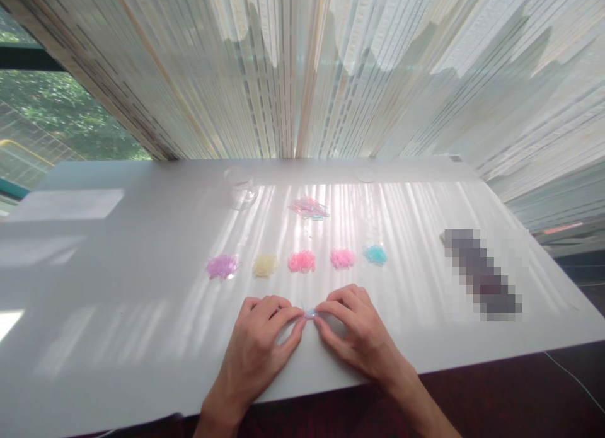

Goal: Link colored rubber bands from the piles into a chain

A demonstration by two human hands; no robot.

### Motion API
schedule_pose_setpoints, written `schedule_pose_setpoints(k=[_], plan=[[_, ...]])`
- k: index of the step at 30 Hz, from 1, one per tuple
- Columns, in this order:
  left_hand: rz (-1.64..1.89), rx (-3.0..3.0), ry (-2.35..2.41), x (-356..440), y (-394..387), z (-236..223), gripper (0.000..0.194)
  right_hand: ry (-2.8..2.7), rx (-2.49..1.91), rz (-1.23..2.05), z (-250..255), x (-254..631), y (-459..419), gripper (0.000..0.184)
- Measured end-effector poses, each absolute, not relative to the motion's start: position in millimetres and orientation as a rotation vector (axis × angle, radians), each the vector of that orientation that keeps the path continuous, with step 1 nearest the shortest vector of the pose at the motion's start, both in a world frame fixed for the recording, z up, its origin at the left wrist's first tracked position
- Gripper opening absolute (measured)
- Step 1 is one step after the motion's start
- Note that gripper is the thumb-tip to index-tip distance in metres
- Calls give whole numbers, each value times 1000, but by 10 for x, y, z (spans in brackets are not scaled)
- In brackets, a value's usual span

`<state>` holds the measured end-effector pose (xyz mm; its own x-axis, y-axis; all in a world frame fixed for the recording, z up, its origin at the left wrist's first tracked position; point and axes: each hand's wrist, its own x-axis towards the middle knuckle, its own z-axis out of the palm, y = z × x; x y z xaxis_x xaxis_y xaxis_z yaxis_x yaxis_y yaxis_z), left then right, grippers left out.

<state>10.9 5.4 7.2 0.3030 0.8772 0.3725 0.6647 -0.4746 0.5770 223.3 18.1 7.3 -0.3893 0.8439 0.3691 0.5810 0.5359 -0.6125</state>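
The left hand (pixel 267 337) and the right hand (pixel 358 329) are close together near the front edge of the desk (pixel 142 362). Each one pinches, with thumb and finger, a small bluish piece (pixel 310 312) between them; its exact form is too small to tell. Beyond the hands there is a row, from left to right: a purple pile (pixel 222 266), a yellow pile (pixel 265 265), a red-pink pile (pixel 301 261), a light pink pile (pixel 343 258) and a blue pile (pixel 375 254). Behind this row lies a mixed pile (pixel 309 208) of clips. Toward the back edge are a clear cup (pixel 241 191) and, more to the right, a pale disc (pixel 365 175).
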Motion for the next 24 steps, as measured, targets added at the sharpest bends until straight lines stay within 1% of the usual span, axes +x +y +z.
schedule_pose_setpoints(k=[7, 14, 24], plan=[[962, 2250, 1377, 112, 60, 90, 11, -2093, -1126, 497, 63, 2235, 186, 10], [966, 2242, 1350, 114, 45, 130, 12, -2110, -1096, 531, 71, 2261, 172, 18], [939, 2258, 1316, 124, 59, 112, 12, -2036, -1076, 562, 53, 2275, 176, 13]])
